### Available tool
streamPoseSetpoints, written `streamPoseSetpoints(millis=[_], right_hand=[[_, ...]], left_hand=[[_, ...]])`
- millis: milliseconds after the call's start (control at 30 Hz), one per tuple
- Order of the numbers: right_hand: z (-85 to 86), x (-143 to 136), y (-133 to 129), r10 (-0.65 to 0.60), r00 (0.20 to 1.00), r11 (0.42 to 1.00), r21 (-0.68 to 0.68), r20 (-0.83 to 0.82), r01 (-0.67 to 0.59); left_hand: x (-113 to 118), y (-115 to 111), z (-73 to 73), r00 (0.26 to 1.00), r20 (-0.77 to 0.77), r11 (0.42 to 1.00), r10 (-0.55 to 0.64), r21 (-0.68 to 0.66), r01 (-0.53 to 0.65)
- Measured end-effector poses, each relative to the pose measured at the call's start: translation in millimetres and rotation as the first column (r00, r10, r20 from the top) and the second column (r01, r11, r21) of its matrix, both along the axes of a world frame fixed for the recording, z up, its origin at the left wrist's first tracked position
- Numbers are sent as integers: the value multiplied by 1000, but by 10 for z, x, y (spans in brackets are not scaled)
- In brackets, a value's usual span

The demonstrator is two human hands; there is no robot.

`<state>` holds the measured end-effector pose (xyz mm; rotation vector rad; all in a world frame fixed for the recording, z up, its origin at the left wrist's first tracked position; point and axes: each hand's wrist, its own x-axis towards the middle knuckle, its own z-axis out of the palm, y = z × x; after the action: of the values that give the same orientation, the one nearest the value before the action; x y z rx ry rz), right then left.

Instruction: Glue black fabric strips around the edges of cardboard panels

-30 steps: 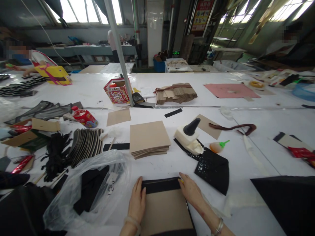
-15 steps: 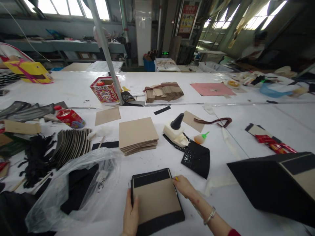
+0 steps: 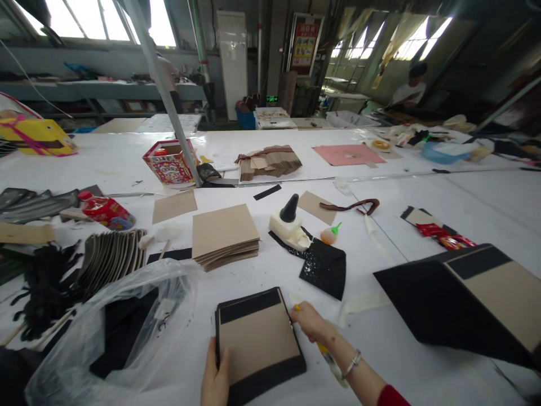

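A black sheet stack with a beige board (image 3: 260, 341) on top lies at the bottom centre. My left hand (image 3: 215, 375) grips its left edge, thumb on top and fingers at the side. At the right edge, my right hand (image 3: 308, 322) is closed round a yellow-handled tool (image 3: 323, 348), whose shape is partly hidden under the wrist. Behind them sit a stack of beige boards (image 3: 226, 234) and a white container with a dark cone (image 3: 287, 223), resting beside a black piece speckled with white (image 3: 325, 268).
On the left are a clear plastic bag (image 3: 169, 327), curved grey strips (image 3: 112, 256) and a red bottle (image 3: 105, 210). A large black and beige panel (image 3: 448, 304) lies right. Further back stand a metal pole (image 3: 164, 96) and a red box (image 3: 171, 166). Two people are in the background.
The view has shifted, so most things sit further left. My right hand has turned a little, and more of the yellow tool shows below the wrist. The left hand still holds the stack.
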<state>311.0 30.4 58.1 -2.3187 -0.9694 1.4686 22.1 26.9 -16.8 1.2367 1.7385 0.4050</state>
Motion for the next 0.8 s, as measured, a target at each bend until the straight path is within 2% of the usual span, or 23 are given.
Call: streamPoseSetpoints(millis=[100,167,233,300,400,467,633,800], right_hand=[[28,12,-66,31,999,1000,-5,18,-31],[64,42,-104,57,998,998,-9,38,-56],[100,82,-148,86,994,996,-16,69,-85],[125,119,-204,129,985,992,-14,116,-128],[148,148,-310,212,951,975,9,225,-220],[172,136,-389,262,919,961,13,296,-278],[284,6,-588,362,849,919,3,385,-393],[325,-143,-749,437,815,882,-2,381,-472]], left_hand=[[-6,-68,45,997,-65,995,-39,89,45],[-14,-114,53,980,-158,961,-119,228,154],[8,-151,73,932,-283,877,-228,355,323],[90,-165,119,854,-416,770,-311,417,483],[323,-126,221,737,-574,630,-357,434,644],[513,-65,287,678,-637,563,-367,428,707],[901,109,341,605,-695,491,-389,399,774],[1082,174,218,575,-688,466,-443,371,803]])
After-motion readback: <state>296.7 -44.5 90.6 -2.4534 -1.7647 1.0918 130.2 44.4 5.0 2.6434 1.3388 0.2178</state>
